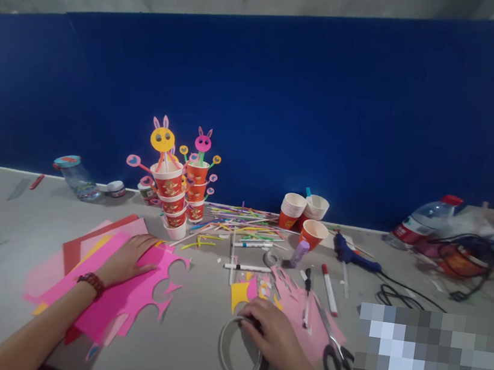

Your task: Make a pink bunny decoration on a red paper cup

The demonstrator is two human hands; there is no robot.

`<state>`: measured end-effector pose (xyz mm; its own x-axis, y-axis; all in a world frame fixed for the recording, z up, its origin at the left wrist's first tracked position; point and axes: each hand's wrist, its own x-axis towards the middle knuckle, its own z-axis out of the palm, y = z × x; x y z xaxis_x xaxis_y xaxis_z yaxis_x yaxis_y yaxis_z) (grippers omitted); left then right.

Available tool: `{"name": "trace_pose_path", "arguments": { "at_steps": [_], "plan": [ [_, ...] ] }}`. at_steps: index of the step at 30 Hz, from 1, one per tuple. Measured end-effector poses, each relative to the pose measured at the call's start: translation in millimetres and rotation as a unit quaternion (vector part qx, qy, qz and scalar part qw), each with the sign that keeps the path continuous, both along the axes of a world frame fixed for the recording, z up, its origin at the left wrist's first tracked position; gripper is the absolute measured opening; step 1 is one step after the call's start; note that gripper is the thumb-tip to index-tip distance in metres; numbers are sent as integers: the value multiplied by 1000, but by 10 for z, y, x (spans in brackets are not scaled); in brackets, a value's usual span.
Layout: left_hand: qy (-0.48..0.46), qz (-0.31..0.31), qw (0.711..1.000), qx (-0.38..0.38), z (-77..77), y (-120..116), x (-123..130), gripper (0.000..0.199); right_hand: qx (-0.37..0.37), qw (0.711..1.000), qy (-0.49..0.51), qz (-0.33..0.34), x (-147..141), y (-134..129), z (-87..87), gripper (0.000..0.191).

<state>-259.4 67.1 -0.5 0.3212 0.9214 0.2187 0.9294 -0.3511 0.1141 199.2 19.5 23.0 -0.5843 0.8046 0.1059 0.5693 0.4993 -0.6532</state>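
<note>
My left hand (pixel 130 260) lies flat with its fingers out on a bright pink sheet (pixel 108 306). Round bites are cut from that sheet's right edge, and red, yellow and paler pink sheets (pixel 53 272) stick out beneath it. At the table's front middle, my right hand (pixel 266 330) is closed on the upper edge of a large, thin grey ring (pixel 221 351); the fingertips partly hide the grip. Just beyond that hand are yellow paper scraps (pixel 239 295). Pale pink paper (pixel 315 336) and black-handled scissors (pixel 335 360) lie to its right.
Stacked-cup figures with paper faces (pixel 174 187) stand at the back left. Coloured sticks (pixel 242 224), paper cups (pixel 292 209), a purple-capped glue stick (pixel 299 254) and a blue glue gun (pixel 356 257) lie behind. A red-capped bottle (pixel 427 221) and black cable occupy the right.
</note>
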Motion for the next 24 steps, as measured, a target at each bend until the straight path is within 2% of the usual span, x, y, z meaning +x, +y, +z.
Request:
{"name": "trace_pose_path", "arguments": {
  "at_steps": [5, 12, 19, 24],
  "plan": [
    [-40, 18, 999, 10, -24, 47, -11, 63, -4, 1000, 3, -3, -1, -5, 9, 12],
    [-44, 37, 998, 1, 11, 75, -12, 56, -6, 1000, -4, -2, 1, 7, -6, 13],
    [-36, 36, 998, -28, 116, 46, 46, 44, -11, 1000, -1, 6, 1, 9, -8, 14],
    [-34, 7, 998, -58, 239, 30, 123, 37, -10, 1000, 4, 9, 4, 16, -9, 16]
  ]
}}
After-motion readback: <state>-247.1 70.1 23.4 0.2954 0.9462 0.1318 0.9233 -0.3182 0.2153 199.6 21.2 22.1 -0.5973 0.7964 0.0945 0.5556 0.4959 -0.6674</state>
